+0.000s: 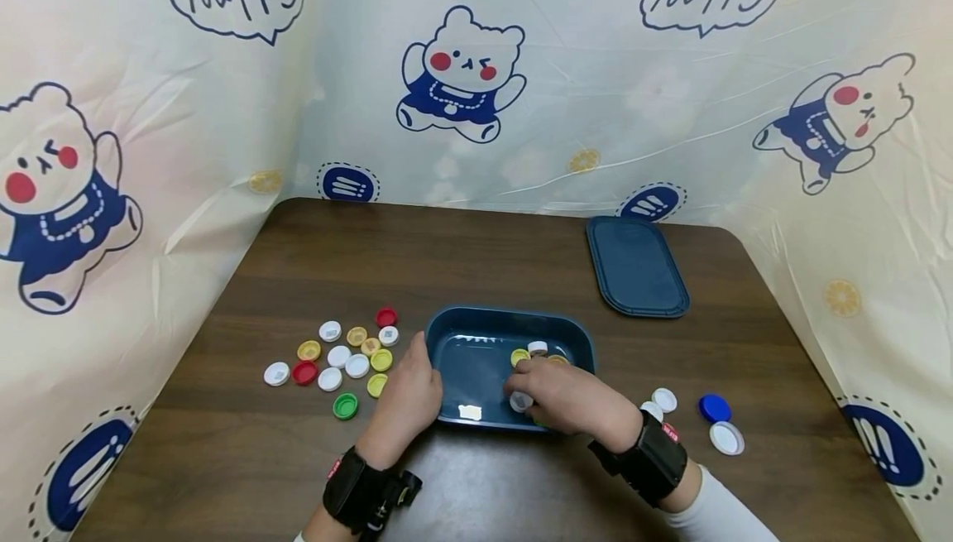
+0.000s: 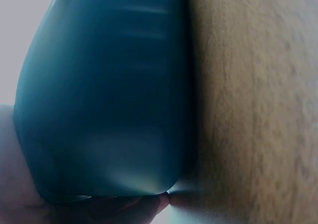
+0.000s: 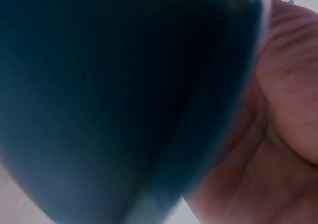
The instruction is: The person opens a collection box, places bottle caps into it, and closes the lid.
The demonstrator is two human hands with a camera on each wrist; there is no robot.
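A dark blue rectangular tray (image 1: 476,360) stands on the table with several bottle caps (image 1: 519,356) at its right end. My left hand (image 1: 409,385) grips the tray's left end, fingers along the outer wall in the left wrist view. My right hand (image 1: 562,395) reaches over the near right rim into the tray, fingers bent down among the caps. A whitish cap (image 1: 521,401) shows just below those fingers. In the right wrist view the tray wall (image 3: 99,110) hides the fingertips beside the palm (image 3: 278,149); I cannot tell whether they pinch a cap.
Left of the tray lie several loose caps, among them a green cap (image 1: 346,406) and a red cap (image 1: 304,373). A blue cap (image 1: 715,408) and several white caps (image 1: 726,438) lie at the right. A flat blue lid (image 1: 639,269) rests at the back right.
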